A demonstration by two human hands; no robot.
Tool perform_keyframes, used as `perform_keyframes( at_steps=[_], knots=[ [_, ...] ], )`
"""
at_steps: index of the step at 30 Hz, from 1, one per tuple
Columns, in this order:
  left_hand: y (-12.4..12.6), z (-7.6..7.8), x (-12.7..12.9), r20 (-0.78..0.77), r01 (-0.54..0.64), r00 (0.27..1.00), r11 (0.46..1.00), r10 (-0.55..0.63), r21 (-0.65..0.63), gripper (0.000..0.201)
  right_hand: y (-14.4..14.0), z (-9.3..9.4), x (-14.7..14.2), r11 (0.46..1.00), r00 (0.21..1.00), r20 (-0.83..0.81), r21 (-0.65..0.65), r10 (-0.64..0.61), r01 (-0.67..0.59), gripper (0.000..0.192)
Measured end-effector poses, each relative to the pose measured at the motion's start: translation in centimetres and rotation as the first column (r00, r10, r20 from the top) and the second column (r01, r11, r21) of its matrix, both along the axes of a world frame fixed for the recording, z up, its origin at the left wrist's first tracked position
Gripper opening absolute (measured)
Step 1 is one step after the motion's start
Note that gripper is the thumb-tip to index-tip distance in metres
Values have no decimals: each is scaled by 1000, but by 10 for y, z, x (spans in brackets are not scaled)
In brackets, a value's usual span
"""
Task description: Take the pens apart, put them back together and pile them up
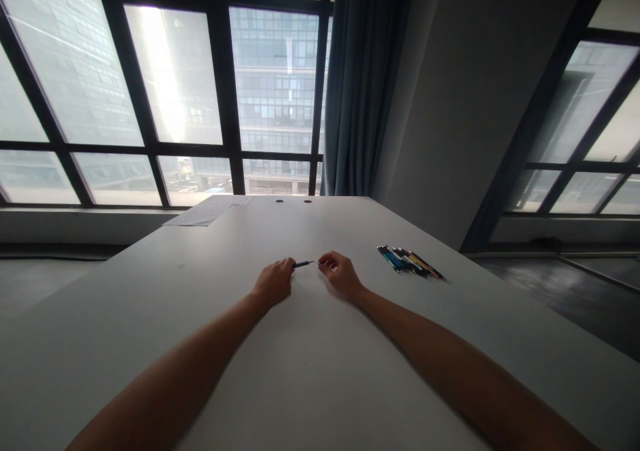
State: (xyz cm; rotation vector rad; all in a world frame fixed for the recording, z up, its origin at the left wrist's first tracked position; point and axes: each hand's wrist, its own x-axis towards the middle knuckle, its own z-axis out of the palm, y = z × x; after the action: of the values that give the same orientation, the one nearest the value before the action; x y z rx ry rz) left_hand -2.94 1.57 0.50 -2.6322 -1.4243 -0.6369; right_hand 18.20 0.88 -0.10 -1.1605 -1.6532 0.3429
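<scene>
1. At the far left corner of the table (150, 344) lie some sheets of paper (207, 212), well apart from my hands. They lie near the edge, so I think a wide sweep of my left arm can push them off, but for now nothing touches them.

2. My left hand (274, 281) rests on the table with the fingers closed around the dark pen (303, 263). Only the front end of the pen shows, pointing to the right; the rest is hidden in my fist. If my grip is loose, I judge that the pen can turn or slide back when the other hand pulls or pushes on it.

3. My right hand (339, 272) is just beside the tip of the pen, with thumb and finger pinched together. Something very thin seems to be between them, perhaps a lead or a refill, but it is too small to say for sure. Such a thin part can bend, break or slip out and roll away on the smooth table, where it is hard to find again.

4. To the right lies a row of coloured pens (411, 262), side by side, near my right forearm. If my elbow moves outward, I think they can be knocked and roll toward the edge of the table.
</scene>
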Motion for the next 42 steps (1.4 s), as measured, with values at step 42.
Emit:
perform_keyframes(
  at_steps=[42],
  knots=[
    [-4,0,10,177,106,979,994,-102,-13,22,-4,1,-16,978,984,33,-119,177,-172,16]
  ],
)
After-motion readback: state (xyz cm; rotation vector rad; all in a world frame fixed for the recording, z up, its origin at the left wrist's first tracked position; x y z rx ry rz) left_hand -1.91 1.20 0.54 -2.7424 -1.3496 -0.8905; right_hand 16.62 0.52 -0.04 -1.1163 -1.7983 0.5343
